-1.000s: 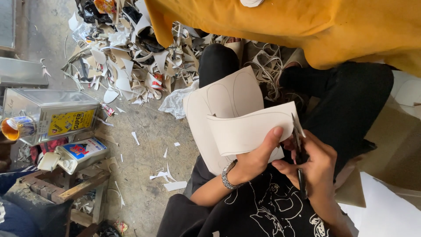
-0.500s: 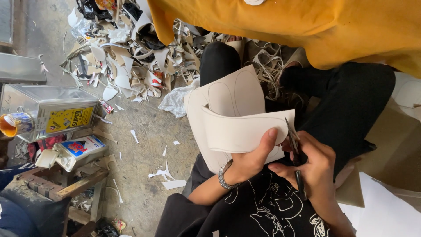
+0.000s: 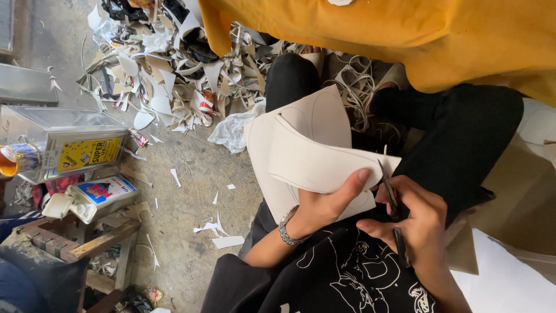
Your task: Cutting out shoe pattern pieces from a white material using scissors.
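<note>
The pale cream sheet (image 3: 307,150), marked with curved outlines, lies over the person's lap with one cut flap curling over it. The left hand (image 3: 327,203) has its grip clamped on that flap, thumb on top. The right hand (image 3: 414,223), just right of it, is closed around dark scissors (image 3: 391,200) whose blades meet the sheet's right edge. On the concrete floor (image 3: 191,168) farther left lie a heap of offcuts (image 3: 168,64), a metal can (image 3: 61,145) and a white bottle (image 3: 92,197)
</note>
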